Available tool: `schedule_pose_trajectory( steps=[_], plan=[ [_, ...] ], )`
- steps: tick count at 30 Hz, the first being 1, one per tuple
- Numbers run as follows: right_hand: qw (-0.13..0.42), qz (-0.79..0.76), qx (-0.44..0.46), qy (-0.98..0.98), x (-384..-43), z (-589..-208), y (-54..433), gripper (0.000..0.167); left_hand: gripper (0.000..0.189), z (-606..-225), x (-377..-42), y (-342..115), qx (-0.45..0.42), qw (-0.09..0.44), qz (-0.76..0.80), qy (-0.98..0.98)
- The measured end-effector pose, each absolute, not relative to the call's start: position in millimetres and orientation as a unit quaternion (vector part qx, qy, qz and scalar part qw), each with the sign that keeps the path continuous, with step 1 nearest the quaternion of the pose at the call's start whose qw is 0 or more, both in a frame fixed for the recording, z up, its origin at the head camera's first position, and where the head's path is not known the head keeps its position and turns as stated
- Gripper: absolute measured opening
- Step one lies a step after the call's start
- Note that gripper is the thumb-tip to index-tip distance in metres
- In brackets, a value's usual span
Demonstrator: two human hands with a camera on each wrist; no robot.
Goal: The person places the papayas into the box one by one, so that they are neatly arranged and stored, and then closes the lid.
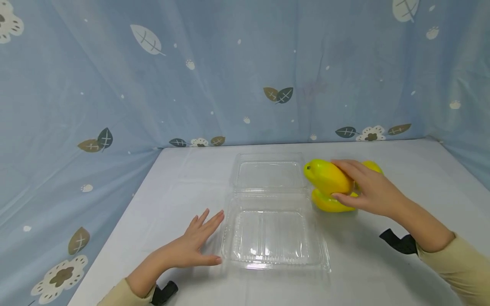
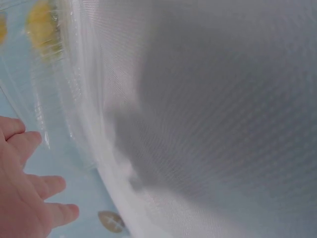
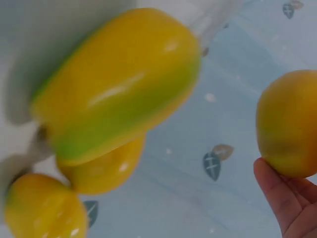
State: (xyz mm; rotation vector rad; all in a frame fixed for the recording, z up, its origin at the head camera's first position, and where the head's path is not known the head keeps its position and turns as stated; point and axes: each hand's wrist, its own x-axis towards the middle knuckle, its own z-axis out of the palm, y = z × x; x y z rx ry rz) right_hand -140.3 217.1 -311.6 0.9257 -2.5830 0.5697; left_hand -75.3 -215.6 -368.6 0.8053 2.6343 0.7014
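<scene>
My right hand point(image 1: 369, 191) grips a yellow mango point(image 1: 328, 176) between thumb and fingers, raised above the table on the right. In the right wrist view that mango point(image 3: 290, 124) shows at the right edge, the fingers touching its lower end. Below it lies another yellow fruit point(image 1: 332, 204), long and mango-like; part of one more yellow fruit point(image 1: 372, 166) shows behind the hand. A clear plastic clamshell box point(image 1: 269, 265) lies unfolded, its lid part at the back. Beside its left edge hovers my left hand point(image 1: 191, 246), fingers spread, holding nothing.
The right wrist view shows a large yellow-green fruit point(image 3: 119, 84) with smaller yellow ones point(image 3: 44, 208) near it. A white cloth covers the table point(image 1: 183, 178). A blue patterned curtain point(image 1: 229, 76) borders its back and sides.
</scene>
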Motion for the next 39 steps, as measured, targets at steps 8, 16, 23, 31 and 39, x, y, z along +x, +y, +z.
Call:
schedule_pose_trajectory(
  steps=[8, 16, 23, 31, 39],
  plan=[
    [0.129, 0.217, 0.312, -0.916, -152, -300, 192, 0.069, 0.093, -370, -76, -216, 0.280, 0.149, 0.246, 0.916],
    [0.076, 0.238, 0.303, -0.919, -159, -288, 169, 0.069, 0.093, -368, -76, -216, 0.275, 0.159, 0.244, 0.916],
    [0.042, 0.257, 0.318, -0.912, -164, -280, 146, 0.071, 0.094, -368, -75, -217, 0.281, 0.152, 0.234, 0.918],
    [0.029, 0.283, 0.337, -0.897, -167, -281, 115, 0.072, 0.092, -368, -73, -218, 0.289, 0.140, 0.228, 0.919],
    [0.016, 0.274, 0.341, -0.899, -165, -293, 88, 0.070, 0.092, -370, -72, -218, 0.290, 0.137, 0.220, 0.921]
  ],
)
